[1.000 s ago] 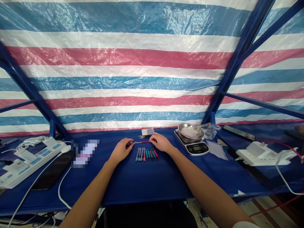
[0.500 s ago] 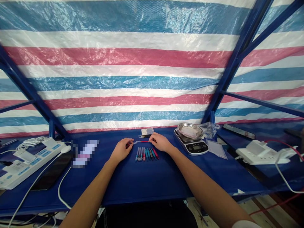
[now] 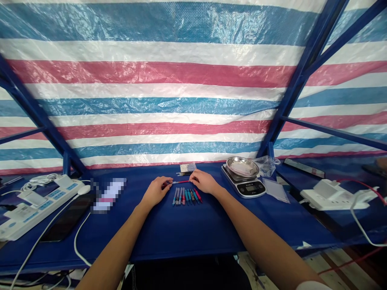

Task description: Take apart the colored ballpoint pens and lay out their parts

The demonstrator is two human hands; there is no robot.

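My left hand (image 3: pixel 156 191) is closed, pinching a clear pen barrel (image 3: pixel 173 183) whose end shows past the fingertips. Opposite it, my right hand (image 3: pixel 204 181) grips the far end of a thin red pen refill (image 3: pixel 183 182). The refill lies level between the hands, its left end meeting the barrel; how deep it sits inside is too small to tell. Just below, clear pen barrels (image 3: pixel 179 196) with blue and red grips lie in a row. Beside them are several shorter pen parts (image 3: pixel 192 196) in teal, dark and red.
Behind my hands lie dark refills (image 3: pixel 185 174) and a small clear bag (image 3: pixel 188 167). To the right are a digital scale (image 3: pixel 250 187) with a steel bowl (image 3: pixel 242 166) and plastic bags (image 3: pixel 275 189). Power strips (image 3: pixel 39 207), cables and a dark phone (image 3: pixel 67 217) occupy the left.
The gap between barrel and refill has closed: the refill's left end now meets the barrel in my left hand. Both hands stay in nearly the same place.
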